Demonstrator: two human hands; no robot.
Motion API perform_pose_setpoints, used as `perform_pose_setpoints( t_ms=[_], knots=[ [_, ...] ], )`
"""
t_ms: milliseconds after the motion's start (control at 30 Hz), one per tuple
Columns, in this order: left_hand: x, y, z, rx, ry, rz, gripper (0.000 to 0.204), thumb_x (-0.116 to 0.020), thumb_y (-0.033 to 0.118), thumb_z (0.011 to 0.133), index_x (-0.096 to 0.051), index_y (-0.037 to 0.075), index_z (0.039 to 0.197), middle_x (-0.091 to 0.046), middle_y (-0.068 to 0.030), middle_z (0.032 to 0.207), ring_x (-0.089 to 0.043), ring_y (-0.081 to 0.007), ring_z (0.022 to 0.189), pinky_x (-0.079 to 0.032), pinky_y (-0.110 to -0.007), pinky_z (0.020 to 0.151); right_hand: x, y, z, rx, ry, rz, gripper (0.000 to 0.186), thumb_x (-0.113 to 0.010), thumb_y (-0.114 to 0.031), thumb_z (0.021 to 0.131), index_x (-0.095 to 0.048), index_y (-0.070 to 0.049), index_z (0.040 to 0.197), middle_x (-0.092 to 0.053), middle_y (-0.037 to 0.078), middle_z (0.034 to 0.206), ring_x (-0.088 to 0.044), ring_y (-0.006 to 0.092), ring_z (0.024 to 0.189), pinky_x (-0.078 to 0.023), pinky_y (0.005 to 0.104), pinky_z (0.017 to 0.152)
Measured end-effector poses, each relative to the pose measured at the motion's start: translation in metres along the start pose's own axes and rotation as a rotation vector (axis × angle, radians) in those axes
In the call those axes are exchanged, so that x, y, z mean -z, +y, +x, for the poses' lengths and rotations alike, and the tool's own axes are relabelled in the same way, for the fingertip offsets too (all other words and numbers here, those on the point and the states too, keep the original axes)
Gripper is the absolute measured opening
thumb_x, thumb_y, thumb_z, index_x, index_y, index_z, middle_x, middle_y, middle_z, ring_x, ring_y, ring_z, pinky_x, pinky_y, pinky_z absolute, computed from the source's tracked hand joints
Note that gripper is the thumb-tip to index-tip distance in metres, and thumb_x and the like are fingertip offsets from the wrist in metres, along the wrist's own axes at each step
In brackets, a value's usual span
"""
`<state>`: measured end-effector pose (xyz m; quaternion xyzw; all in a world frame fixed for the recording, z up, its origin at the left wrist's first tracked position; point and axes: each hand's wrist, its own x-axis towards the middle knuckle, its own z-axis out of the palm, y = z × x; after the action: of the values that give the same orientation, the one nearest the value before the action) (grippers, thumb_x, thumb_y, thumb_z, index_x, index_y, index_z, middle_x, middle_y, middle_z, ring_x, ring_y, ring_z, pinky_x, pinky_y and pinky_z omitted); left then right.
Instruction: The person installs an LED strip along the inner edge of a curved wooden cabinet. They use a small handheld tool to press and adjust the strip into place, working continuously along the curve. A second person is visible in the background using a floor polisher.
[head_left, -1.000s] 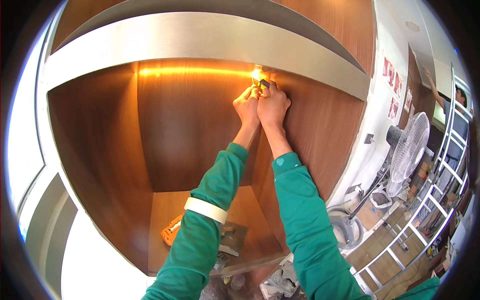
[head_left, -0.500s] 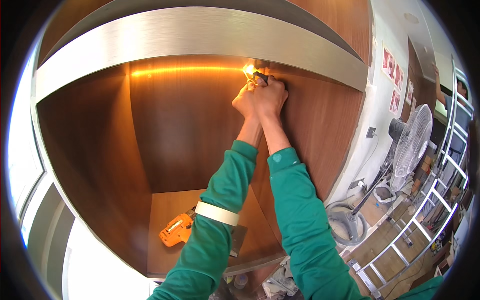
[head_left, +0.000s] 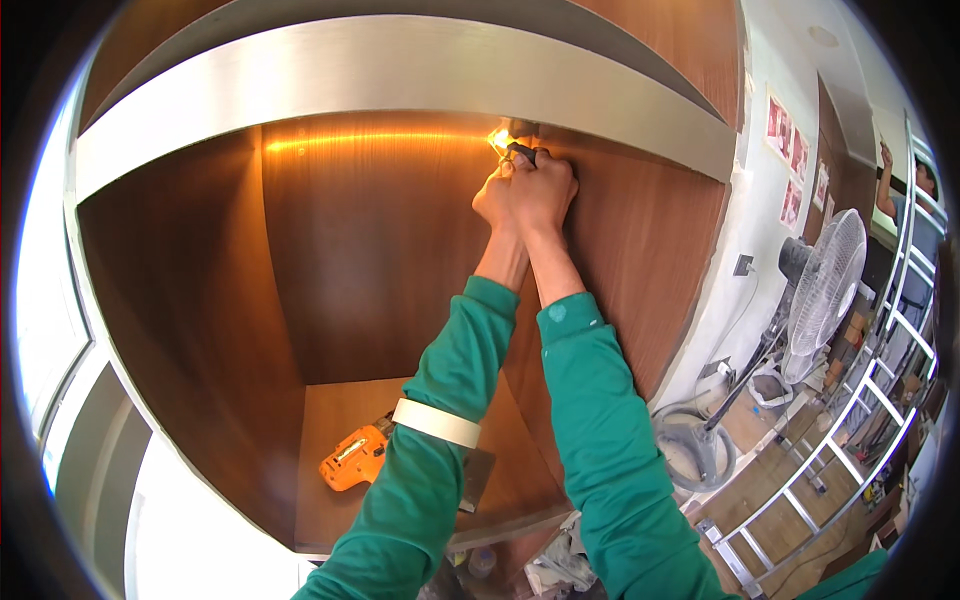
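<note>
My right hand (head_left: 540,195) is closed on a small dark object (head_left: 522,153) beneath the metal band (head_left: 400,62) of a wooden cabinet. My left hand (head_left: 493,200) is pressed up beside and partly behind it, fingers pinched near a bright glowing spot (head_left: 500,138) at the right end of a lit yellow light strip (head_left: 380,138); what it holds is hidden by fingers and glare. A roll of pale tape (head_left: 435,423) rings my left forearm. Below, an orange tool (head_left: 352,455) and a grey flat piece (head_left: 477,485), partly covered by my arm, lie on the cabinet's bottom board (head_left: 328,400).
At right stand a pedestal fan (head_left: 822,290) and an aluminium ladder (head_left: 840,450), with another person (head_left: 888,190) behind the ladder, arm raised. Printed sheets (head_left: 785,150) hang on the white wall. A bright window (head_left: 48,280) is at left, clutter (head_left: 560,560) below the cabinet.
My hands have bunched slightly closer, the left sliding further behind the right. The view has shifted a little, showing more of the orange tool. The other person's raised hand has moved slightly.
</note>
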<state>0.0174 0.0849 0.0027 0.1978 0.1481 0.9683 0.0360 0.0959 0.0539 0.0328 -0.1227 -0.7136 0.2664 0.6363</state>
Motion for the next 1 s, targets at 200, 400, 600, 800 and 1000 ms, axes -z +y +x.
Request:
perform_pose_setpoints(
  t_ms=[200, 400, 600, 800, 1000],
  knots=[
    [0.002, 0.003, 0.01, 0.017, 0.041, -0.064, 0.016, -0.059, 0.006, 0.094, -0.068, -0.004, 0.087, -0.062, -0.0012, 0.075, -0.054, -0.0098, 0.066, -0.043, -0.028, 0.057, -0.001, -0.01, -0.006, 0.025, -0.08, -0.023, 0.022, -0.063, -0.015, 0.088, -0.064, 0.005, 0.097, -0.068, 0.028, 0.092, -0.067, 0.0427, 0.088, -0.056, 0.0459, 0.077],
    [-0.007, -0.005, 0.004, 0.076, 0.052, -0.097, 0.015, -0.058, 0.006, 0.094, -0.068, -0.005, 0.088, -0.062, -0.0015, 0.075, -0.054, -0.01, 0.066, -0.044, -0.028, 0.057, 0.003, 0.003, 0.01, 0.027, -0.152, -0.118, 0.024, -0.063, -0.017, 0.085, -0.065, 0.0, 0.102, -0.069, 0.023, 0.098, -0.067, 0.0413, 0.093, -0.056, 0.0457, 0.081],
    [-0.005, -0.003, 0.009, 0.094, 0.097, -0.14, 0.015, -0.058, 0.005, 0.094, -0.069, -0.005, 0.088, -0.063, -0.0018, 0.075, -0.054, -0.0101, 0.067, -0.044, -0.028, 0.057, 0.013, -0.021, -0.009, -0.003, -0.155, -0.074, 0.024, -0.06, -0.015, 0.088, -0.067, 0.001, 0.104, -0.067, 0.027, 0.1, -0.066, 0.0412, 0.098, -0.053, 0.0475, 0.087],
    [-0.008, -0.007, 0.01, 0.126, 0.118, -0.182, 0.015, -0.058, 0.005, 0.094, -0.069, -0.005, 0.089, -0.063, -0.0021, 0.076, -0.054, -0.0103, 0.067, -0.044, -0.028, 0.058, -0.004, 0.012, 0.013, -0.027, -0.059, 0.045, 0.026, -0.07, -0.023, 0.087, -0.073, -0.001, 0.102, -0.072, 0.02, 0.096, -0.071, 0.0297, 0.089, -0.054, 0.039, 0.081],
    [-0.009, -0.006, 0.008, 0.132, 0.118, -0.174, 0.015, -0.058, 0.004, 0.094, -0.069, -0.006, 0.09, -0.063, -0.0028, 0.076, -0.055, -0.0107, 0.068, -0.045, -0.028, 0.058, -0.003, 0.009, 0.017, -0.123, -0.081, 0.012, 0.026, -0.073, -0.024, 0.085, -0.073, 0.001, 0.091, -0.073, 0.017, 0.09, -0.071, 0.0275, 0.085, -0.053, 0.0385, 0.08]
  ],
)
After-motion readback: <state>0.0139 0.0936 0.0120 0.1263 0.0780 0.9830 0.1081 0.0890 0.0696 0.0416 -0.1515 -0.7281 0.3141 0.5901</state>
